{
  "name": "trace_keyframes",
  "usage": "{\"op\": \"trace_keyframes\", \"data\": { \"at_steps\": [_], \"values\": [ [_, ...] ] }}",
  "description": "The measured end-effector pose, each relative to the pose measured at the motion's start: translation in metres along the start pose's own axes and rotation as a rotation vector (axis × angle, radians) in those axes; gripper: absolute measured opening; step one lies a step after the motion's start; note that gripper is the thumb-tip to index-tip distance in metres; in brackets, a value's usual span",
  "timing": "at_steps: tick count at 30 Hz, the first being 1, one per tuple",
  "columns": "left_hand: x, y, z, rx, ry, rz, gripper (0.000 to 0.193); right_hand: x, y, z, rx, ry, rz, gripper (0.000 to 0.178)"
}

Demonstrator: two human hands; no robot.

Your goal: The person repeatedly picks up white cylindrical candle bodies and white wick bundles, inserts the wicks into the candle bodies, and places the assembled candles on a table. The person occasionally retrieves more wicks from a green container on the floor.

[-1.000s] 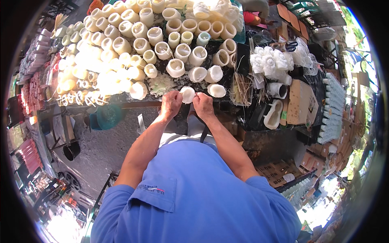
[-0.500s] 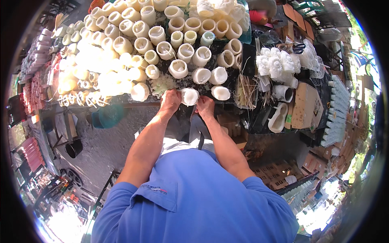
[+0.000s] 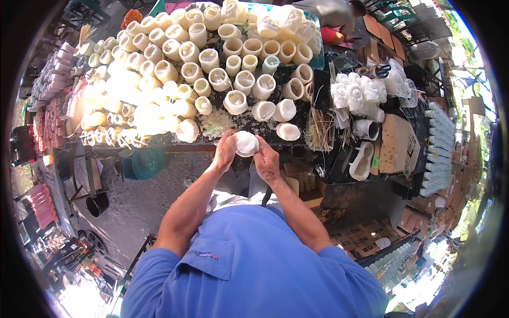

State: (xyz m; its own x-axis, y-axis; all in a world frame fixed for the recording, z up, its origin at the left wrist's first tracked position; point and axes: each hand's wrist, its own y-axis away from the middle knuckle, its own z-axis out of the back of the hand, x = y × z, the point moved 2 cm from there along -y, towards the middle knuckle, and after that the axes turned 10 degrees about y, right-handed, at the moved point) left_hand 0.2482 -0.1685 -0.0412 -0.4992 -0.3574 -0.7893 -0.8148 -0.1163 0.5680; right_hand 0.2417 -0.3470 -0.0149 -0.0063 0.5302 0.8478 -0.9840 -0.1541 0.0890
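Between my hands is a round white wax candle (image 3: 246,143), held at the table's near edge with its pale top facing up. My left hand (image 3: 225,150) grips its left side. On the opposite side, the fingers of my right hand (image 3: 267,160) are closed around it. Just to the right, a similar white candle (image 3: 288,132) rests on the dark tabletop. Beyond stand cream cup-shaped moulds, such as one with white wax inside (image 3: 235,102); thin sticks or wicks poke out of several. Pale wax crumbs (image 3: 214,124) lie beside my left hand.
Thin sticks (image 3: 319,127) lie in a bundle to the right, near white flower-patterned wax pieces (image 3: 352,91) and a cardboard box (image 3: 395,143). A teal tub (image 3: 146,163) sits below the table at left. Another person (image 3: 334,16) is at the far side.
Both hands have drawn the candle slightly toward me, away from the tabletop. My right hand has turned so that more of its back shows. The view has shifted a little.
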Motion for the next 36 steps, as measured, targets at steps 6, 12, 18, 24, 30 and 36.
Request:
{"op": "trace_keyframes", "data": {
  "at_steps": [6, 12, 18, 24, 30, 36],
  "values": [
    [-0.022, 0.033, -0.016, 0.171, 0.495, -0.008, 0.042, 0.036, 0.010, 0.019, 0.002, -0.228, 0.021, 0.030],
    [-0.053, 0.037, -0.035, 0.053, 0.672, -0.088, 0.042, 0.064, -0.002, 0.012, -0.110, -0.853, -0.011, 0.029],
    [-0.074, 0.039, -0.033, 0.002, 0.536, -0.223, 0.040, 0.075, -0.015, 0.001, -0.156, -0.979, -0.197, 0.016],
    [-0.065, 0.039, -0.012, -0.148, 0.247, -0.376, 0.036, 0.056, -0.025, -0.011, -0.103, -1.146, -0.638, 0.023],
    [-0.031, 0.024, 0.007, -0.078, 0.558, -0.171, 0.034, 0.021, -0.021, -0.035, 0.186, -1.166, -0.771, 0.025],
    [-0.007, 0.020, 0.016, 0.077, 0.600, -0.063, 0.036, 0.003, -0.008, -0.045, 0.029, -0.946, -0.615, 0.033]
  ]
}}
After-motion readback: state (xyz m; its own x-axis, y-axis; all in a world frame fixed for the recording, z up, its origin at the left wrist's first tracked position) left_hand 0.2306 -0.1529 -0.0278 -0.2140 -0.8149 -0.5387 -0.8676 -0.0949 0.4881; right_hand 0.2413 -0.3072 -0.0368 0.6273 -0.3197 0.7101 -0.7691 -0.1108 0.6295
